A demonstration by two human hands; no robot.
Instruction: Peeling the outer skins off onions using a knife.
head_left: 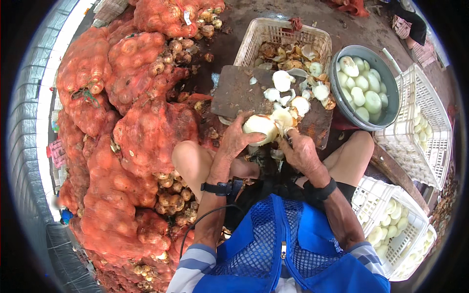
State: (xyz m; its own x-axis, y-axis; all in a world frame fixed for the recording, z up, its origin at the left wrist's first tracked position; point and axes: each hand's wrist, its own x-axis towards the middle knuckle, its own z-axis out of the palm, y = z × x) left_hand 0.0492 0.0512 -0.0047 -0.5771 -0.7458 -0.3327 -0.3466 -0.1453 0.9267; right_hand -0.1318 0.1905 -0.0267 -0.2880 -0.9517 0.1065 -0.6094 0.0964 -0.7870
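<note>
My left hand (236,136) is wrapped round a large, pale, partly peeled onion (260,128) just over the near edge of a dark wooden board (234,93). Close to the onion's right side, my right hand (302,152) is closed, with fingertips against loose onion layers (283,118). What it grips is hidden by the fingers. White onion pieces (282,81) and brown skins lie on the board's right half.
Red mesh sacks of onions (156,132) are piled at left, with loose onions beside them. Behind the board stands a crate (244,46) of peelings. A grey bucket (336,73) of peeled onions sits at right, near white crates (435,141) that also hold peeled onions.
</note>
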